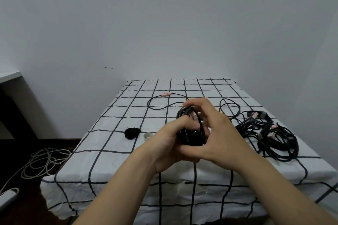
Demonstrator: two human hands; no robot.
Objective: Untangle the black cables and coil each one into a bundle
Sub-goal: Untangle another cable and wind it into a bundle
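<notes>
Item in hand: one black cable wound into a tight oval coil (190, 129), held above the near middle of the white cloth-covered tabletop with black grid lines (109, 142). Left hand (170, 144) grips the coil from below and the left, thumb pressed over its loops. Right hand (214, 133) closes on it from the right, fingertips pinching a strand at the coil's top. Status, judged: this bundle nearly wound.

Tail of the same cable, apparently: loose black loop with a pink-and-white tag (162, 101), lying beyond the hands; still to be taken in.

Right of the hands: heap of black cables with pink-tagged ends (272, 139), overlapping; whether sorted or still tangled cannot be told. Likely the bulk of the work left.

Left of the hands: small dark rounded object (132, 133), identity unclear.
</notes>
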